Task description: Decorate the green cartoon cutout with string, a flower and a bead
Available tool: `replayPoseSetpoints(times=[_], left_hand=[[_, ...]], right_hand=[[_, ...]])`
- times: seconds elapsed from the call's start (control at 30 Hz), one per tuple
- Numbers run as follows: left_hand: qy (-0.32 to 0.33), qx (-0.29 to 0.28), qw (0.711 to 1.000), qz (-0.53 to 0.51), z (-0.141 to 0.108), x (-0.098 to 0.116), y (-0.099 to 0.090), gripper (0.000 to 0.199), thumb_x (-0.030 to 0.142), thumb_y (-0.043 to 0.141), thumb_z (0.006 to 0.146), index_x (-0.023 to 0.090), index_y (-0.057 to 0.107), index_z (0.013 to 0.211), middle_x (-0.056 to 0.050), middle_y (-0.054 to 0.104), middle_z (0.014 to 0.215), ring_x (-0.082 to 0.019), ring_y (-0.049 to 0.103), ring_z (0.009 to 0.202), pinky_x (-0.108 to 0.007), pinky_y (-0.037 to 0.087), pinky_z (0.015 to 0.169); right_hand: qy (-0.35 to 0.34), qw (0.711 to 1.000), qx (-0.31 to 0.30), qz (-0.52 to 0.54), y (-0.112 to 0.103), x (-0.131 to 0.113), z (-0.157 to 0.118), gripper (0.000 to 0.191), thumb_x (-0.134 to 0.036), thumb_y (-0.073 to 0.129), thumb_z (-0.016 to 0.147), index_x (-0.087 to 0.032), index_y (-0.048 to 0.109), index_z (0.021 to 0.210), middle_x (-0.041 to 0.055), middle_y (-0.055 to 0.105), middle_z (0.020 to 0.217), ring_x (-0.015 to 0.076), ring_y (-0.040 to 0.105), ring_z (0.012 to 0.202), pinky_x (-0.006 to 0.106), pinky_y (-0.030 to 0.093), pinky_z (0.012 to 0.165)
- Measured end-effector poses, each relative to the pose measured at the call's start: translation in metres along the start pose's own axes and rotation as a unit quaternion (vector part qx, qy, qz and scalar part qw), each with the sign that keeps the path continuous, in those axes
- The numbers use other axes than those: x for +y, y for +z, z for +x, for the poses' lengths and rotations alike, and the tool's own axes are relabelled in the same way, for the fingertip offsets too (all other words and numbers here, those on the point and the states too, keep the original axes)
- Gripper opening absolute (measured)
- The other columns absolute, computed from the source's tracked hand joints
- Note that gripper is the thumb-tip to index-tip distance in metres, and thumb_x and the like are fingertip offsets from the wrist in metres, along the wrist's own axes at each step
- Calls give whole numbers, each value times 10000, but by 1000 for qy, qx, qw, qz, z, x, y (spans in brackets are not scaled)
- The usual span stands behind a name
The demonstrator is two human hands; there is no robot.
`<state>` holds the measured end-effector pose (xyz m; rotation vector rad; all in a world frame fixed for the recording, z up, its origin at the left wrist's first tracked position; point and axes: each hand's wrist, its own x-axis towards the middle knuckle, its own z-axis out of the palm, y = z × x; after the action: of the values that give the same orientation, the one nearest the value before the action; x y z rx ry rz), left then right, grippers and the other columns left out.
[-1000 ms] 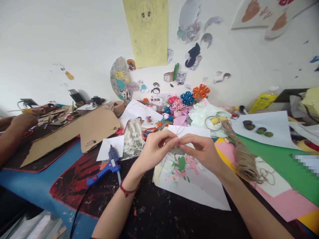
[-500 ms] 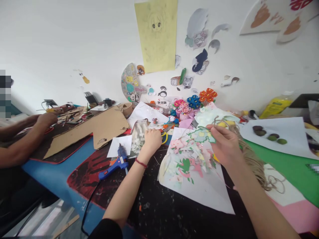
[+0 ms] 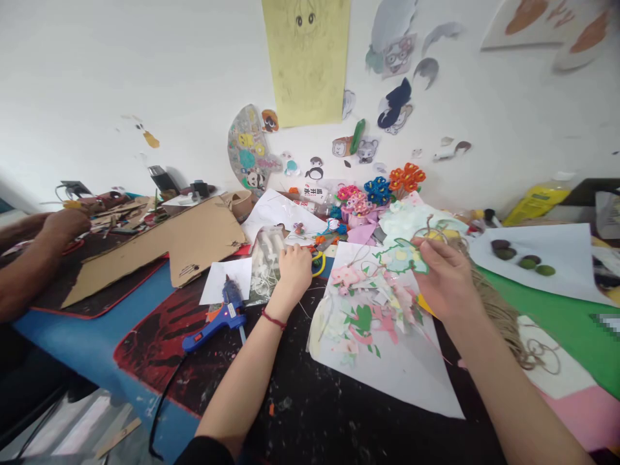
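Observation:
My left hand is closed beside the yellow scissor handles and the clear plastic bag; what its fingers hold, if anything, is hidden. Between the thumb and fingers of my right hand is a pale cutout with a green outline, raised over a white paper sheet. Pink and green paper scraps lie on that sheet. A coil of brown twine lies just beyond my right wrist.
A blue glue gun rests left of my left forearm, with its cord off the edge. Cardboard lies behind it. Another person's hand is at the far left. Flowers and a yellow bottle stand near the wall.
The view has shifted slightly, moving the wall and the other person's hand in the picture. My right hand still holds the cutout; my left hand remains beside the scissors.

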<state>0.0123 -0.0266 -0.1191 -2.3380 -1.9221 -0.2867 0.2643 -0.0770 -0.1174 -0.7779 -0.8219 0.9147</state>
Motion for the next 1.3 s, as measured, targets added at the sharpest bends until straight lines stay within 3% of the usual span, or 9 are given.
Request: replayPoseSetpoints(times=[0.1, 0.23, 0.47, 0.63, 0.77, 0.97, 1.07, 1.17, 1.3], left_hand=[[38, 11, 998, -45, -2, 10, -4, 248, 138, 446, 928, 113, 649, 1067, -185, 652, 1129, -311, 597, 1113, -448, 431, 951], [106, -45, 986, -116, -9, 25, -4, 178, 197, 514, 894, 175, 689, 869, -88, 703, 900, -222, 650, 868, -322, 474, 763], [150, -99, 967, -181, -22, 32, -9, 116, 246, 597, 842, 183, 689, 873, -65, 692, 868, -197, 638, 802, -287, 427, 660], [150, -122, 968, -159, -23, 35, -11, 153, 317, 653, 842, 173, 628, 885, -61, 682, 899, -209, 627, 786, -294, 381, 614], [183, -131, 967, -121, -23, 37, -11, 111, 239, 624, 862, 198, 614, 964, -39, 687, 894, -213, 637, 788, -288, 329, 565], [126, -154, 972, -128, -22, 30, -15, 63, 206, 583, 880, 217, 632, 919, -19, 686, 811, -189, 629, 696, -287, 341, 550], [51, -90, 988, -112, -16, 20, -14, 67, 217, 553, 913, 214, 620, 914, -29, 670, 854, -208, 631, 774, -305, 426, 617], [-1, 2, 999, -32, -8, 6, -7, 132, 212, 512, 939, 186, 596, 1037, -96, 652, 1046, -276, 604, 976, -382, 485, 802], [-16, -5, 999, 49, 4, -9, 8, 223, 230, 503, 945, 141, 567, 1140, -132, 631, 1103, -314, 576, 1011, -435, 480, 835]], right_hand=[[-6, 1000, -9, -15, 0, -1, -3, 197, -354, 872, 647, -317, 740, 788, -17, 715, 899, 209, 654, 925, 423, 532, 861], [-11, 998, -19, -60, 1, -2, -7, 175, -402, 834, 697, -312, 741, 814, 3, 701, 943, 225, 637, 968, 427, 537, 825], [29, 996, -3, -88, 14, -13, -17, 250, -479, 886, 577, -309, 761, 712, 7, 676, 904, 189, 592, 918, 332, 510, 723], [-38, 992, -23, -116, 19, -16, -22, 82, -289, 821, 721, -303, 788, 794, 15, 674, 803, 155, 594, 815, 315, 492, 729], [-62, 986, -17, -155, 19, -18, -22, 149, -190, 772, 757, -313, 786, 841, 26, 676, 803, 178, 604, 827, 346, 509, 735], [-40, 981, 6, -189, 10, -17, -23, 186, -181, 752, 756, -338, 782, 853, 29, 676, 812, 202, 623, 837, 395, 562, 816], [-20, 974, 32, -222, 5, -16, -24, 222, -197, 746, 754, -367, 776, 892, 25, 678, 835, 213, 631, 861, 391, 576, 818], [-4, 966, 42, -253, 2, -15, -24, 235, -227, 746, 750, -407, 767, 899, 19, 688, 854, 228, 652, 842, 411, 593, 805], [-4, 959, 37, -283, 2, -12, -22, 223, -251, 751, 746, -418, 758, 893, 16, 701, 838, 247, 676, 772, 442, 611, 742]])
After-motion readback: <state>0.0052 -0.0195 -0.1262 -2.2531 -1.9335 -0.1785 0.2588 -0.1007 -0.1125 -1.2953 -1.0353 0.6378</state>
